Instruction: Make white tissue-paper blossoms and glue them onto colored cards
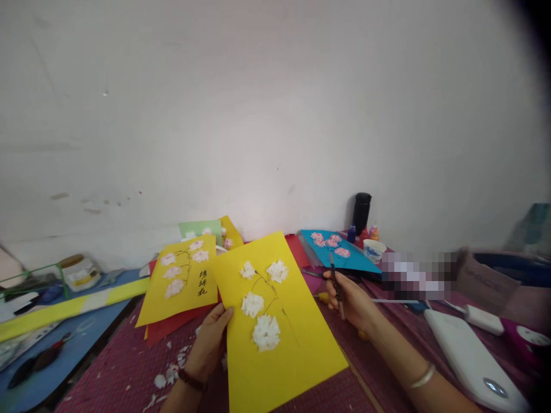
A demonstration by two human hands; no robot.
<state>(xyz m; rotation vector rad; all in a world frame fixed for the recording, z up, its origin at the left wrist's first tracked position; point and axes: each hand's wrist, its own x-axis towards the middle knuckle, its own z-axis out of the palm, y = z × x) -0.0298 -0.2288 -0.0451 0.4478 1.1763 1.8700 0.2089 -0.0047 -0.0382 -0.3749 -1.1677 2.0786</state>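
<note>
My left hand (212, 335) is closed on the left edge of a yellow sheet of paper (297, 364), thumb on the front, holding it tilted above the table. On the sheet are white ruffled flowers (266, 332) with thin dark stems drawn between them, plus a separate thin line at lower right. To the right of the sheet, my right hand (355, 301) grips a slim dark pen (333, 267), pointing upward and apart from the paper. Another yellow sheet (150, 307) with pinkish-white flowers and black written characters lies at the left.
A blue sheet (361, 261) with pink flowers, a small bowl (374, 250), paint bottles (352, 233) and a black flask (362, 211) stand behind. White scraps (172, 373) lie on the reddish table covering. At right is a white device (473, 358); at left, a jar (80, 273).
</note>
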